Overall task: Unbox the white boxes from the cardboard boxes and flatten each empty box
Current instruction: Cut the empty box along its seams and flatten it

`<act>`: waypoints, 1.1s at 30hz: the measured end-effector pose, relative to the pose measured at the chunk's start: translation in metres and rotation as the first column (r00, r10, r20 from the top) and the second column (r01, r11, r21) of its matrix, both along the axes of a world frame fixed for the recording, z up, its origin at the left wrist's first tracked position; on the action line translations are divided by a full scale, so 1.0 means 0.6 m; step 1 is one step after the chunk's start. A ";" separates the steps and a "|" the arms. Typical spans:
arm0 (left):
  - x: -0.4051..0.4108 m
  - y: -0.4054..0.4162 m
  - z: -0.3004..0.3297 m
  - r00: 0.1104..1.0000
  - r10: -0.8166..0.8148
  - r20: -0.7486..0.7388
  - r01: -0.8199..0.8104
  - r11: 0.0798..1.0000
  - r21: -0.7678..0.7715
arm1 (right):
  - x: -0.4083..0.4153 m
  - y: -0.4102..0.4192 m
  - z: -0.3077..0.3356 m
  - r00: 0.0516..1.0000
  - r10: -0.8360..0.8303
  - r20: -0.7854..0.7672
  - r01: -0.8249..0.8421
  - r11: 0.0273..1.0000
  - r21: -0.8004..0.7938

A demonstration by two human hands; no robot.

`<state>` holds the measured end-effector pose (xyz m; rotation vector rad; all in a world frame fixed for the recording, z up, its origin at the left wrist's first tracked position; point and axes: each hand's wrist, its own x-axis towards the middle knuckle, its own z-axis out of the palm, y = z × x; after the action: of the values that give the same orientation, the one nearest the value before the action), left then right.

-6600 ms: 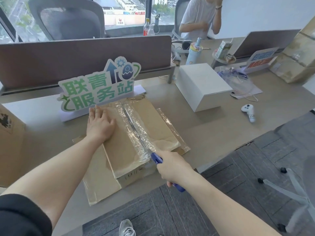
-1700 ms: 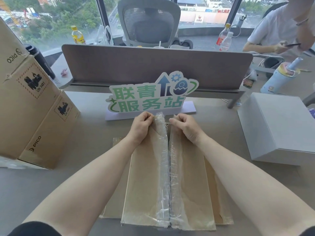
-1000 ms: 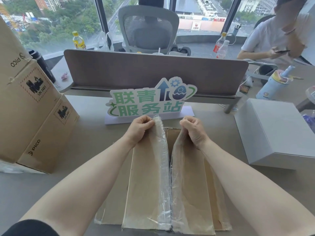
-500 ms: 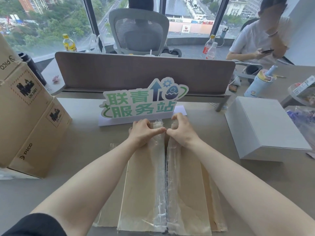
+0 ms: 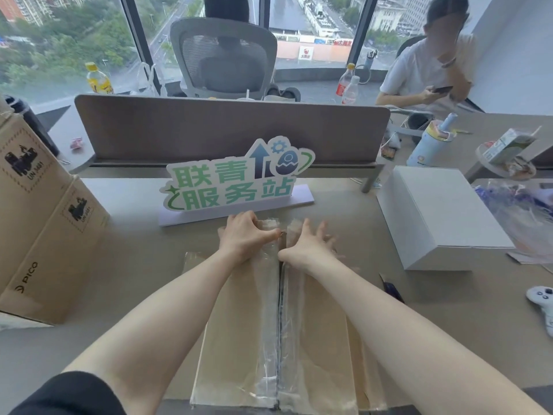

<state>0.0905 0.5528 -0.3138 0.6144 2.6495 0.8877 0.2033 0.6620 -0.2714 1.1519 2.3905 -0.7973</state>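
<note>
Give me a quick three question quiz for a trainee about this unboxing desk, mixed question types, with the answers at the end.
1. True or false: the taped seam of the cardboard box under the hands is slit open along its length.
2. Which hand has its fingers spread straight? A. left hand B. right hand
3. Fill in: the white box sits to the ____ of that cardboard box.

Key
1. True; a dark gap runs between the two flaps.
2. B
3. right

green sign (image 5: 236,182) | grey divider (image 5: 230,130) | blue tumbler (image 5: 431,145) | white controller, probably (image 5: 543,299)
</note>
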 end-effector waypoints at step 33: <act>-0.031 -0.053 0.073 0.925 -0.107 0.364 -0.001 0.958 0.285 | 0.108 0.215 0.047 0.852 -0.329 -0.408 0.104 0.869 -0.484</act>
<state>0.0721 0.5209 -0.2698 0.5133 2.1725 1.2406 0.2683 0.7911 -0.2433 1.1395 2.2477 -1.7948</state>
